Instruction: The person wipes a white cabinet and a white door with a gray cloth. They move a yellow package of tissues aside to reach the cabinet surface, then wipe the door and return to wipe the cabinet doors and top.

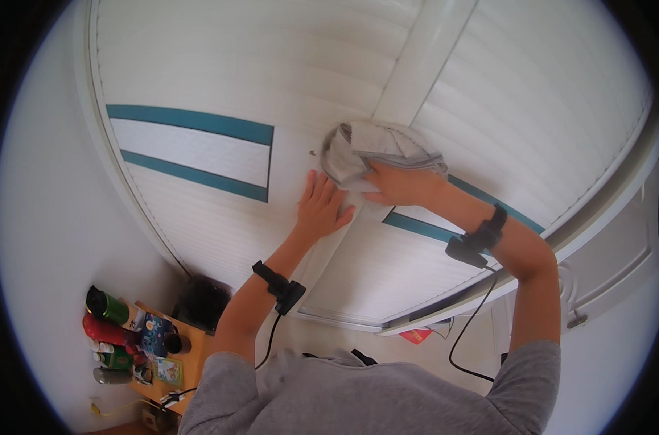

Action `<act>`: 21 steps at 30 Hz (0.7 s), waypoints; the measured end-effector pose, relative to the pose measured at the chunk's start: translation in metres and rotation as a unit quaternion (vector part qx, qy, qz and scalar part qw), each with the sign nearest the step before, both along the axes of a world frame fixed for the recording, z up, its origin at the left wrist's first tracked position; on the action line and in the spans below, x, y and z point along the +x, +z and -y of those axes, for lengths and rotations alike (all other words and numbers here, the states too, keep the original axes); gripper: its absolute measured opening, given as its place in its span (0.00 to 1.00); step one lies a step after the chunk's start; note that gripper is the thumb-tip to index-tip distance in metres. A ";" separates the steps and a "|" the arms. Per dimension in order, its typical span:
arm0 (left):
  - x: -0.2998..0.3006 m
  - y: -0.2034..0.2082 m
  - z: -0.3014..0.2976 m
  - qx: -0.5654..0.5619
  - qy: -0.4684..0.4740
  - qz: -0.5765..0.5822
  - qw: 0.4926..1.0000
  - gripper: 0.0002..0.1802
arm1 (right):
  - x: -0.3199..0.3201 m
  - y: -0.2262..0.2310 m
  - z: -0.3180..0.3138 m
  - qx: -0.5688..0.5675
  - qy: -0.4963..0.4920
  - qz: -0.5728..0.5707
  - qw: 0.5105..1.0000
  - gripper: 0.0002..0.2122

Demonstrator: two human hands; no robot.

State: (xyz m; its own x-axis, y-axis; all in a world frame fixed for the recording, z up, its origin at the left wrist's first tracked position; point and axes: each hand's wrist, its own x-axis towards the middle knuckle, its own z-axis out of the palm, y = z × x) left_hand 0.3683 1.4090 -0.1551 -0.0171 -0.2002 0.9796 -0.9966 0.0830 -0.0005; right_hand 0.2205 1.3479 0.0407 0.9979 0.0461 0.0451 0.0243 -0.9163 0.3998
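Note:
A crumpled pale grey cloth [387, 141] with darker grey edging is pressed against the white wardrobe door [228, 65], near the upright strip between two ribbed panels. My right hand [402, 185] grips its lower side, and part of the fingers is hidden in the folds. Just left of and below it, my left hand [320, 206] lies flat on the door with its fingers spread, holding nothing. A small dark mark [312, 153] shows on the door above my left fingertips. Black wrist straps [280, 288] with cables sit on both forearms.
Teal-edged bands [191, 123] cross both door panels. At lower left, a wooden table [196, 355] carries bottles, a mug and boxes, with a dark bin [202, 301] beside it. A white door with a handle [577, 317] stands at right. A red item [416, 336] lies low near the wardrobe.

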 end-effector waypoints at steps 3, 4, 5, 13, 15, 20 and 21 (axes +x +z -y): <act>0.004 0.002 -0.014 0.037 -0.004 0.002 0.999 0.33 | 0.006 0.032 -0.025 -0.085 0.038 0.094 0.991 0.23; 0.006 0.003 -0.018 0.039 -0.003 0.008 0.999 0.33 | 0.015 0.064 -0.033 -0.112 0.017 0.145 0.983 0.21; 0.006 0.003 -0.023 0.045 -0.003 0.008 0.999 0.33 | 0.027 0.096 -0.042 -0.137 -0.023 0.182 0.973 0.20; 0.005 0.027 -0.045 0.073 -0.010 0.005 0.997 0.34 | 0.092 0.118 -0.044 -0.310 0.008 0.411 0.857 0.27; 0.012 0.038 -0.052 0.092 -0.016 0.014 0.996 0.34 | 0.100 0.102 -0.041 -0.170 0.133 0.437 0.873 0.22; 0.025 0.046 -0.083 0.125 -0.058 0.001 0.990 0.33 | 0.077 0.018 -0.067 0.152 0.004 0.063 0.986 0.24; 0.021 0.041 -0.091 0.151 -0.060 -0.007 0.987 0.32 | 0.066 0.002 -0.069 0.169 0.029 0.082 0.982 0.24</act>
